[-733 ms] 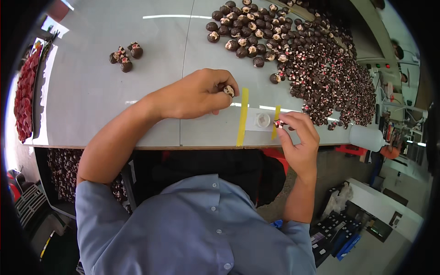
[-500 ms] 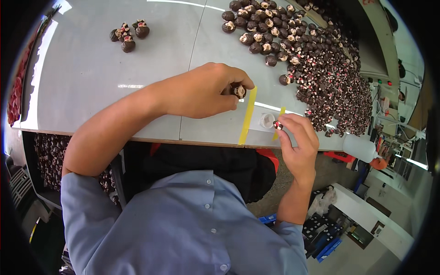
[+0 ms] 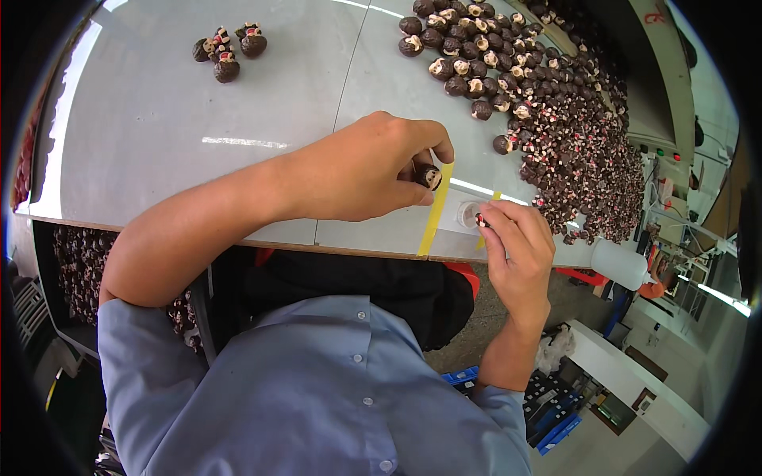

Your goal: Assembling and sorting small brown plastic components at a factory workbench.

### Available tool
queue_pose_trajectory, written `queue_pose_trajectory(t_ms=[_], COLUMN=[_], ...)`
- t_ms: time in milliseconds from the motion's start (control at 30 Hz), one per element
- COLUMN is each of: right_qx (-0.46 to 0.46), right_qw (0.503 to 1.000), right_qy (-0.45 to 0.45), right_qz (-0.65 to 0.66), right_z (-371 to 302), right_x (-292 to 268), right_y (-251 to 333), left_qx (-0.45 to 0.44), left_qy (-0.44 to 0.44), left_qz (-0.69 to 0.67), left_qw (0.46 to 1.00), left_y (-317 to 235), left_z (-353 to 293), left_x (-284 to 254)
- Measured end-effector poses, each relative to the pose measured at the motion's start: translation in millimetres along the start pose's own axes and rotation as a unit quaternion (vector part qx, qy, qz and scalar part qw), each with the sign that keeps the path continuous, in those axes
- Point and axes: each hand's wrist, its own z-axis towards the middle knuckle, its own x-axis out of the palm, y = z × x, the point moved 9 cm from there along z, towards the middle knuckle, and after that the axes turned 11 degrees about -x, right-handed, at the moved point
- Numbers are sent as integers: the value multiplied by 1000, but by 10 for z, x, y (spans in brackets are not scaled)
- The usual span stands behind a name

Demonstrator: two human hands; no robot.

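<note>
My left hand (image 3: pixel 377 170) is closed around a small dark-brown doll head (image 3: pixel 429 177) with a cream face, its thumb and fingers bent about it just above the table. To its right, my right hand (image 3: pixel 520 242) pinches a tiny dark doll body (image 3: pixel 482 220) with red and cream bits between thumb and fingertips. That piece is at the rim of a small round clear cup (image 3: pixel 467 213); whether it touches the cup I cannot tell. A long yellow tape strip (image 3: pixel 436 214) lies beside my left fingertips, and a shorter yellow strip (image 3: pixel 481 244) shows under my right hand.
Several brown heads (image 3: pixel 468 67) lie at the far right, by a large heap of tiny bodies (image 3: pixel 583 163). At the far left sits a cluster of joined figures (image 3: pixel 226 70). A white bottle (image 3: pixel 619 264) lies at the table's right end. A dark bin (image 3: pixel 67 278) stands lower left.
My left hand has moved a little right and nearer to me with the head, which has turned in its grip. The body in my right hand has tilted and shifted slightly lower by the cup.
</note>
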Motion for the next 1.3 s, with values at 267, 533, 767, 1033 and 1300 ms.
queue_pose_trajectory(t_ms=[267,533,767,1033,1300], right_qx=[-5,21,14,4,-12], right_qw=[1000,995,972,974,981], right_qy=[5,-75,-159,-164,-142], right_qz=[-11,57,172,155,133], right_z=[23,-64,12,97,153], right_x=[-34,-193,-121,-28,-2], right_y=[31,17,129,182,227], left_qx=[38,-6,-27,-35,-24], left_qy=[29,54,89,95,92], left_qz=[18,-22,-52,-44,-39], left_qw=[999,998,994,994,995], left_y=[-3,-17,60,35,31], left_z=[4,16,33,19,16], left_x=[104,182,284,273,267])
